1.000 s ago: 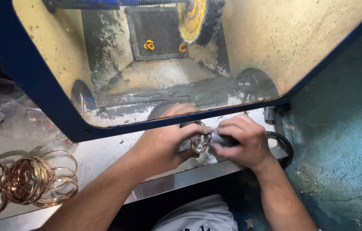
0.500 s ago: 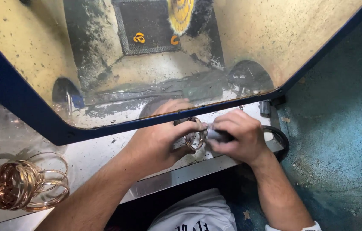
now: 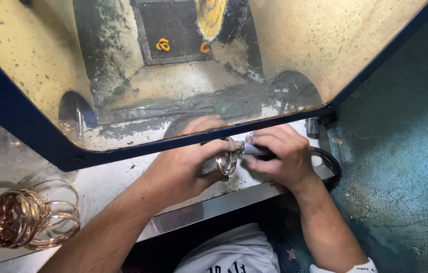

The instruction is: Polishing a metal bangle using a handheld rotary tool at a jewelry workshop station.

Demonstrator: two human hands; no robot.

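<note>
My left hand [image 3: 186, 169] grips a small stack of thin metal bangles [image 3: 226, 162] over the steel work ledge [image 3: 214, 205]. My right hand [image 3: 277, 156] holds a slim dark tool [image 3: 254, 150] with its tip against the bangles. Both hands meet just below the blue rim [image 3: 138, 146] of the polishing cabinet's window. The hands cover most of the bangles and the tool.
A pile of copper-coloured bangles [image 3: 19, 217] lies at the left on the ledge. Inside the dusty cabinet a yellow buffing wheel [image 3: 210, 17] hangs at the top, above a dark mesh panel [image 3: 173, 30]. A black cable [image 3: 330, 164] loops at the ledge's right end.
The view has shifted so the cabinet and bangle pile sit further left and lower. The hands stay together on the bangles and tool, barely moved.
</note>
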